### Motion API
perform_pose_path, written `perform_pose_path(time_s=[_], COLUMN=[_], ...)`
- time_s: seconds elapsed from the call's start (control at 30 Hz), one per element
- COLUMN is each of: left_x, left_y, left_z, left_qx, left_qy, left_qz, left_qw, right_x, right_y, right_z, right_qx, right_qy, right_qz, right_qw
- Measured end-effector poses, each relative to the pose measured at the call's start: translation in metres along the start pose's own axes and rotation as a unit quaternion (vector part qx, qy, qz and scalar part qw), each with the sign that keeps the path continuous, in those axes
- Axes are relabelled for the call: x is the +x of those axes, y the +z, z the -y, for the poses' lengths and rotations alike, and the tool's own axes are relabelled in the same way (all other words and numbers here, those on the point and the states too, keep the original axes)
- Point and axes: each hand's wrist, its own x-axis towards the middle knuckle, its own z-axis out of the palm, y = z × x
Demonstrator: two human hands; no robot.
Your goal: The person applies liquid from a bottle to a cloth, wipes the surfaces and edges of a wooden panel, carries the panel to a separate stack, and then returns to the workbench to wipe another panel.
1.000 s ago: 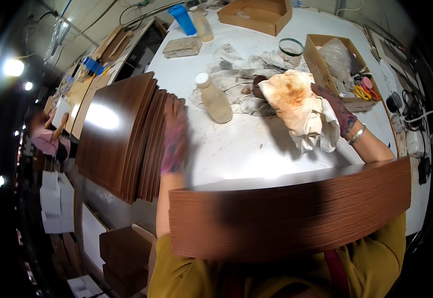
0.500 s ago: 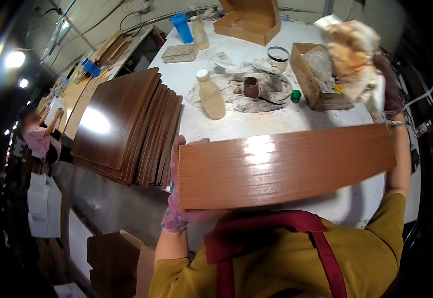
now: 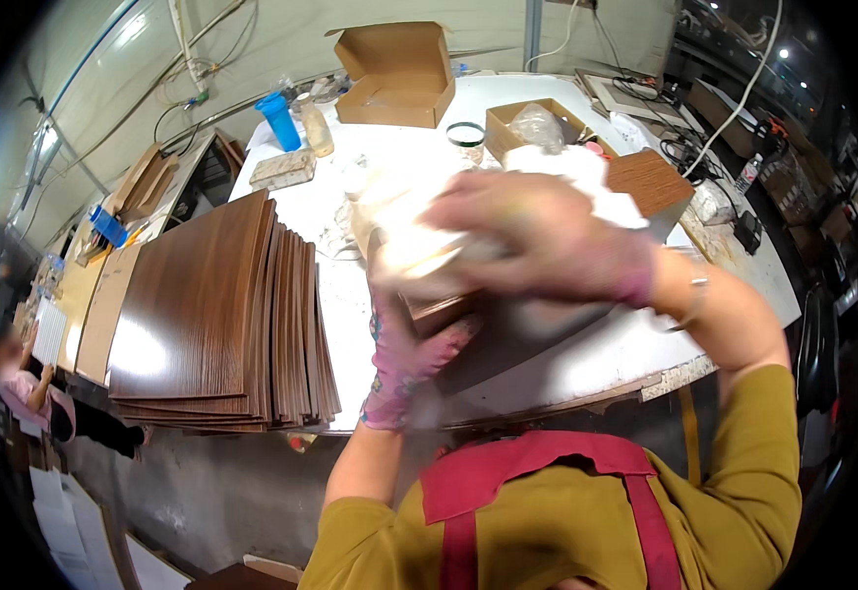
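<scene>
A brown wood-grain panel point(image 3: 650, 182) is tilted over the table's near edge, its dark side toward me. My left hand point(image 3: 409, 364), in a pink patterned glove, grips the panel's left end from below, thumb along its edge. On top, my right hand point(image 3: 537, 231), gloved and smeared by motion, presses a whitish stained cloth point(image 3: 399, 211) near that same end. The cloth and right hand hide much of the panel's upper edge. To the left stands a leaning stack of glossy dark-brown panels point(image 3: 193, 305).
The white table point(image 3: 350, 295) carries a blue cup point(image 3: 278, 123), a bottle point(image 3: 317, 128), a wrapped block point(image 3: 283, 170), a green-rimmed jar point(image 3: 465, 140), an open cardboard box point(image 3: 389, 79) and a smaller box point(image 3: 507, 123). A co-worker point(image 3: 30, 383) stands far left.
The panel's broad brown face has turned away from me. My right hand has swung the cloth from the far right to the panel's left end. The view has shifted.
</scene>
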Motion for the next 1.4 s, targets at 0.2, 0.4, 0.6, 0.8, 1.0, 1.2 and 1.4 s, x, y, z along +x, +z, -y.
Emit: perform_pose_path(time_s=[0.2,0.4,0.6,0.8,1.0,1.2,1.4], left_x=[0.002,0.010,0.009,0.009,0.001,0.010,0.003], left_y=[-0.005,-0.007,-0.011,-0.008,-0.008,-0.010,-0.008], left_z=[-0.003,0.015,0.011,0.012,0.011,0.017,0.006], left_qx=[0.156,0.169,0.099,0.130,0.168,0.062,0.148], left_qy=[0.164,0.172,0.121,0.166,0.209,0.167,0.178], left_qz=[-0.046,-0.045,-0.020,-0.033,-0.043,-0.011,-0.023], left_qw=[0.973,0.969,0.988,0.977,0.962,0.984,0.973], right_x=[-0.010,-0.002,0.001,0.036,0.013,0.041,-0.013], right_y=[-0.009,0.000,-0.014,0.014,-0.012,0.027,-0.032], right_z=[-0.020,0.006,0.003,0.032,0.014,0.034,-0.016], right_qx=[-0.067,-0.196,-0.180,-0.253,-0.289,-0.294,-0.376], right_qy=[0.171,0.137,0.232,0.190,0.240,0.151,0.260], right_qz=[-0.057,-0.037,0.005,0.048,0.042,0.029,0.061], right_qw=[0.981,0.970,0.956,0.947,0.926,0.943,0.887])
